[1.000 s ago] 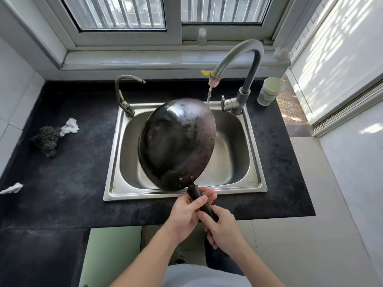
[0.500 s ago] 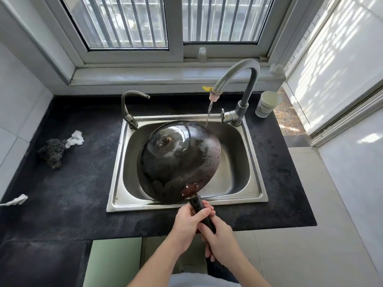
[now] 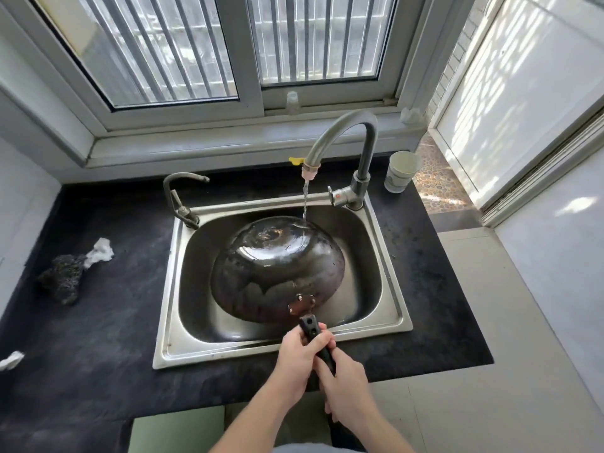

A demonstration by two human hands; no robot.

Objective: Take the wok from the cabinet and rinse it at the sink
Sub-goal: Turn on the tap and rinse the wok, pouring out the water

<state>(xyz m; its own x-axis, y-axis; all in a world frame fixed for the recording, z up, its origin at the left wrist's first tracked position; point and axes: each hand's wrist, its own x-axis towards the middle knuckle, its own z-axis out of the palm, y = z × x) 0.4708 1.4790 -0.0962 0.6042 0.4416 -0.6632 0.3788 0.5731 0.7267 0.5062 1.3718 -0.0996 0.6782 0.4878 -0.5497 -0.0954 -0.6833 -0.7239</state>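
Presently, near to far:
Right hand (image 3: 343,384): nearest the camera, fingers wrapped round the lower end of the wok handle.
Left hand (image 3: 299,358): just ahead of the right one, clamped on the same handle, higher up.
Handle (image 3: 312,331): black, crossing the front rim of the sink and joined to the pan by a riveted, rust-toned bracket.
Wok (image 3: 277,273): dark and wet, turned bottom up and tilted inside the basin, its domed underside facing the camera.
Sink (image 3: 170,308): single stainless steel basin set into a black countertop (image 3: 98,322).
Water stream (image 3: 305,201): thin, falling onto the far edge of the wok's underside.
Main faucet (image 3: 346,135): tall gooseneck at the sink's back right corner, with a pinkish tip and a yellow tab beside it.
Small faucet (image 3: 178,197): at the back left corner.
Scouring pad (image 3: 62,282): dark wad on the counter, well left of the sink, a crumpled white scrap (image 3: 99,251) touching it.
Paper cup (image 3: 400,171): upright, right of the main faucet.
Window (image 3: 228,44): barred, behind the sill.
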